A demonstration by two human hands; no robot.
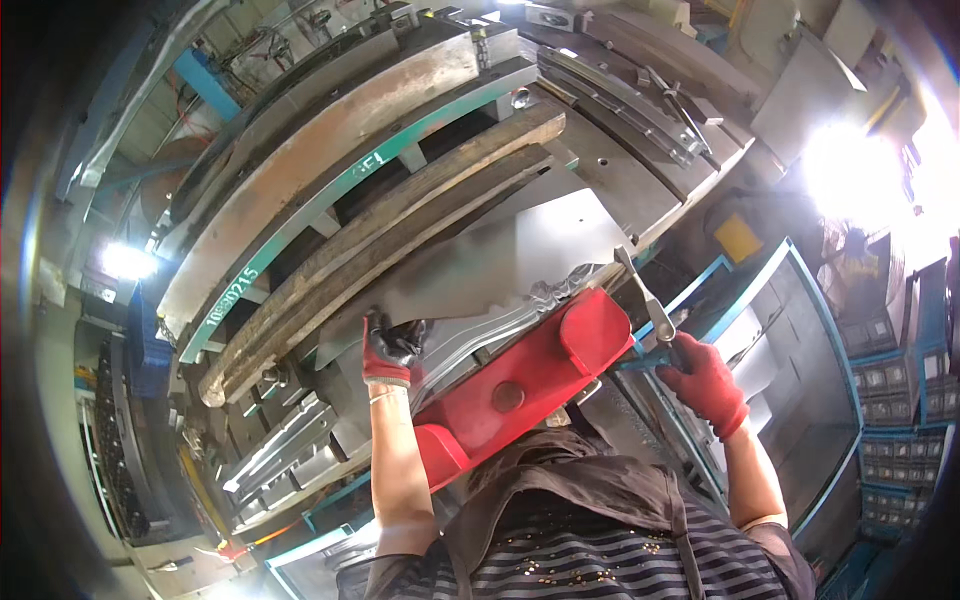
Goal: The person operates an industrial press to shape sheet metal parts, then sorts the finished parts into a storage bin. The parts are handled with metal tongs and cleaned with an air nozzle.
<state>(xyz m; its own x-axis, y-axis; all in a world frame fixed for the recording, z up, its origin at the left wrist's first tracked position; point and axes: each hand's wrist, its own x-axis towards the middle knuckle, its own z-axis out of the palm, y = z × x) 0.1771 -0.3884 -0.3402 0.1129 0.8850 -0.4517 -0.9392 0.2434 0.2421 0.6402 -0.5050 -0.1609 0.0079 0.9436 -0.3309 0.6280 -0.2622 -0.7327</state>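
Observation:
A thin silver metal sheet (470, 265) lies slanted across the machine bed, its right end bright with reflected light. My left hand (391, 350), in a red glove with a black coated palm, has its fingers curled around the sheet's near edge. My right hand (706, 386), in a red glove, is closed around the lower end of a silver hand tool (646, 300). The tool's slim tip reaches the sheet's right corner; whether it grips the corner I cannot tell. Below the sheet, a shaped metal piece (470, 345) with ridged contours shows partly.
Close to my body stands a red guard-like part (510, 395) with raised ends. Beyond the sheet run two worn wooden beams (400, 225) and a green-edged steel block (365, 165). A blue-framed cart (850, 385) is at the right, beside stacked bins (898, 440).

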